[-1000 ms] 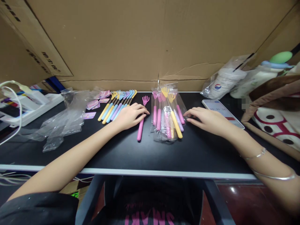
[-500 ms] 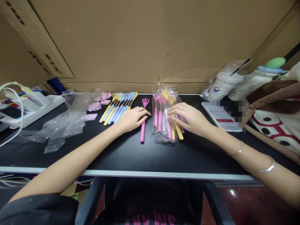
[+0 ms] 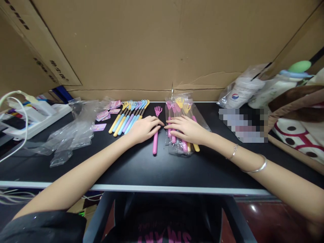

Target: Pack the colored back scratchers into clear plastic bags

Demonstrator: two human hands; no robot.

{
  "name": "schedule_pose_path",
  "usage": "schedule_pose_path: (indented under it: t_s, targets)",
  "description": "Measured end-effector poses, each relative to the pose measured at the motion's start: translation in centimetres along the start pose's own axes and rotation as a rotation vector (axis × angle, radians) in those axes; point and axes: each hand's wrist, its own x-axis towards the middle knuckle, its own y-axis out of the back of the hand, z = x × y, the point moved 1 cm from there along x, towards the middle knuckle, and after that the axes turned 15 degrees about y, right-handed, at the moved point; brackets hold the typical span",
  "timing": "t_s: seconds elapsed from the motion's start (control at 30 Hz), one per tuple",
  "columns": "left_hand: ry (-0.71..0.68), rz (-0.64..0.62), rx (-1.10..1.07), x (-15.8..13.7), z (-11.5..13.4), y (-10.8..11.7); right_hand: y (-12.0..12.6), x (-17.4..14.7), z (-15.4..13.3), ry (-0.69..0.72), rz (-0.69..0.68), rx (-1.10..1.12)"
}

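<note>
My left hand (image 3: 144, 129) lies over a pink back scratcher (image 3: 155, 145) on the desk. Its thumb and forefinger reach across the shaft, fingers stretched out and slightly apart. To the right, my right hand (image 3: 188, 130) is open, fingers spread over bagged pink back scratchers (image 3: 173, 138) and a yellow back scratcher (image 3: 179, 102) in clear plastic. Its fingertips point at the left hand, with a small gap between. Left of my left hand, several yellow, blue and purple back scratchers (image 3: 123, 123) form a neat row.
Clear plastic bags (image 3: 81, 128) and small pink cards (image 3: 99, 127) lie at left, beside a white power strip (image 3: 37, 123) with cables. At right are a blurred-out phone (image 3: 243, 130), a bagged cup (image 3: 239, 92), a bottle (image 3: 286, 87) and a fabric bag (image 3: 296, 135). Cardboard (image 3: 152, 47) walls the back.
My right hand has moved left across the bagged back scratchers, closer to my left hand. The left hand and the pink back scratcher beneath it stay about where they were.
</note>
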Motion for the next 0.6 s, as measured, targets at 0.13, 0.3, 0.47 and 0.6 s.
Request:
schedule_pose_path:
  t_s: [0.13,0.3,0.47,0.6]
  targets:
    - [0.006,-0.004,-0.006,0.0,-0.1,0.0,0.1,-0.5,0.3,-0.011,0.000,0.001]
    - [0.009,-0.018,-0.018,0.0,-0.1,0.0,0.1,-2.0,1.2,-0.023,0.031,0.002]
    - [0.006,-0.012,-0.035,-0.1,-0.2,0.0,0.3,-3.8,2.3,-0.035,0.023,0.015]
    - [0.005,-0.015,-0.041,0.0,-0.3,-0.1,0.7,-4.7,2.8,-0.043,0.010,0.024]
